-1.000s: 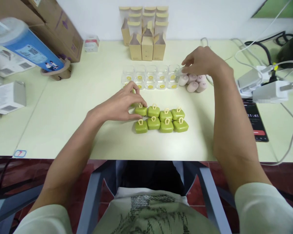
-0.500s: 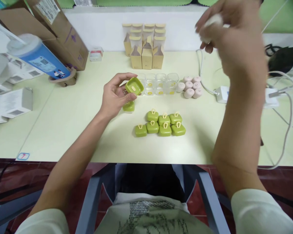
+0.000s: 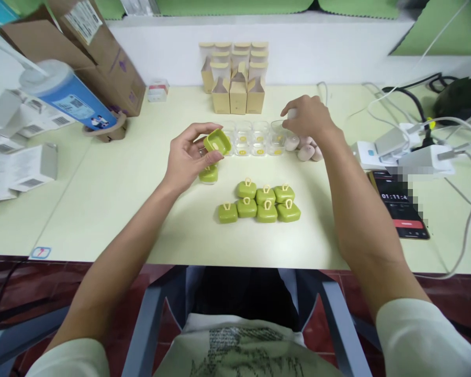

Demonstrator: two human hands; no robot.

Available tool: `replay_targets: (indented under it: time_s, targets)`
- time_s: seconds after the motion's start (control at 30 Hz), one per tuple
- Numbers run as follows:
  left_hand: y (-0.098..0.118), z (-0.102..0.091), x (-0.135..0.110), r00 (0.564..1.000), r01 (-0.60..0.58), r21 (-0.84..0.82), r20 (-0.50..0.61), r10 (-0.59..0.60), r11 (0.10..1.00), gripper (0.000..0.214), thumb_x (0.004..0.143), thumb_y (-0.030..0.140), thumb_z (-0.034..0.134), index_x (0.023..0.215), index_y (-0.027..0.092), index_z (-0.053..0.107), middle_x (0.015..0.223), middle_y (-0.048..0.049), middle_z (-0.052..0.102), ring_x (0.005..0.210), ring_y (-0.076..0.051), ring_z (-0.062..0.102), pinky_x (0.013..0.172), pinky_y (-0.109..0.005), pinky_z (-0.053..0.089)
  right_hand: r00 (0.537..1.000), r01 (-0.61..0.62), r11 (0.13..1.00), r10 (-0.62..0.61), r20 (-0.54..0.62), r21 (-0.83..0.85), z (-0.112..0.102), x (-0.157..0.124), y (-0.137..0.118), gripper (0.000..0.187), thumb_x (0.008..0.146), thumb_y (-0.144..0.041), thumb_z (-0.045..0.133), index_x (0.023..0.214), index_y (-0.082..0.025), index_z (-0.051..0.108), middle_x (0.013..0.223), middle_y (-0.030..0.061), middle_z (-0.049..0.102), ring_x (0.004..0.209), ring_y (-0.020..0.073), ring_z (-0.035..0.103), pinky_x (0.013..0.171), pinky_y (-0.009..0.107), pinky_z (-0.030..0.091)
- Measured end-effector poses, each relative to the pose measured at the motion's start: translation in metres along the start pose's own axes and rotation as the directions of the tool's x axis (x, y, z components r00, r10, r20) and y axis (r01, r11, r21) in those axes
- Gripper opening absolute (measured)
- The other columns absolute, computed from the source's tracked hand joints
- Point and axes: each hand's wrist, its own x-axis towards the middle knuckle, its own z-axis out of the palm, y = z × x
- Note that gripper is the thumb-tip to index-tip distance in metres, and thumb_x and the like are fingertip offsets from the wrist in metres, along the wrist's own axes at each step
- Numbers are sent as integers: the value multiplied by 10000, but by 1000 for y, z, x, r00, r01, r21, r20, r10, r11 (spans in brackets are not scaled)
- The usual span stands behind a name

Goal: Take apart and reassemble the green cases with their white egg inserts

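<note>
My left hand (image 3: 190,152) is closed around a small green square lid (image 3: 219,142), tilted so that its hollow inside faces up. Just below that hand, another green lid (image 3: 208,173) sits on the table. My right hand (image 3: 308,116) is over the right end of a row of clear plastic cups (image 3: 259,139) with yellow marks. Its fingers pinch a small pale rounded piece (image 3: 292,113), mostly covered. Beside the cups is a cluster of pale pink rounded pieces (image 3: 306,152), partly under my right hand. Several green lids with yellow loops (image 3: 266,211) stand in two rows nearer me.
Open kraft boxes (image 3: 238,97) stand by the wall. To the left are a large carton (image 3: 121,78), a blue wipes canister (image 3: 76,99) and white boxes (image 3: 31,167). A phone (image 3: 400,204), power strip (image 3: 365,153) and cables lie at right.
My right hand has come down from high at the upper right to the cups, with a pale piece in its fingers. The left hand has stayed nearly in place with its lid.
</note>
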Motion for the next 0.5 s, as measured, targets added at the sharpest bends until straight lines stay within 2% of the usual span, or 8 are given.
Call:
replay_targets:
  time_s: [0.1, 0.2, 0.4, 0.5]
  targets:
    - [-6, 2, 1, 998, -44, -72, -36, 41, 996, 847, 861, 892, 883, 1393, 263, 685, 1468, -80, 745, 1258, -277, 752, 980, -501, 691, 999, -3, 1000, 2, 44, 4, -2, -2, -3, 141, 897, -182, 864, 944, -253, 752, 1272, 175, 802, 1414, 413, 582, 1244, 633, 462]
    - [-6, 3, 0, 996, -34, -117, -89, 24, 993, 785, 803, 834, 951, 1340, 297, 751, 1481, -94, 756, 1209, -304, 794, 959, -527, 735, 999, 22, 999, -23, 48, 24, -3, -2, -2, 189, 882, -233, 889, 848, -283, 710, 1258, 150, 816, 1441, 419, 556, 1274, 649, 440]
    - [-4, 2, -1, 997, -49, -99, -71, 42, 994, 695, 863, 775, 936, 1357, 315, 772, 1509, -101, 752, 1236, -306, 800, 1009, -535, 746, 997, 57, 998, -58, 57, 23, -3, 1, 7, 167, 835, -370, 908, 846, -299, 757, 1111, 130, 845, 1212, 395, 688, 1160, 657, 565]
    - [-11, 1, 0, 997, -58, -155, -66, 48, 986, 694, 839, 743, 984, 1362, 340, 773, 1493, -67, 759, 1226, -299, 794, 1017, -558, 744, 997, 54, 998, -56, 55, 36, -11, -1, 5, 232, 797, -496, 923, 894, -318, 810, 1112, 124, 858, 1190, 412, 718, 1128, 681, 607]
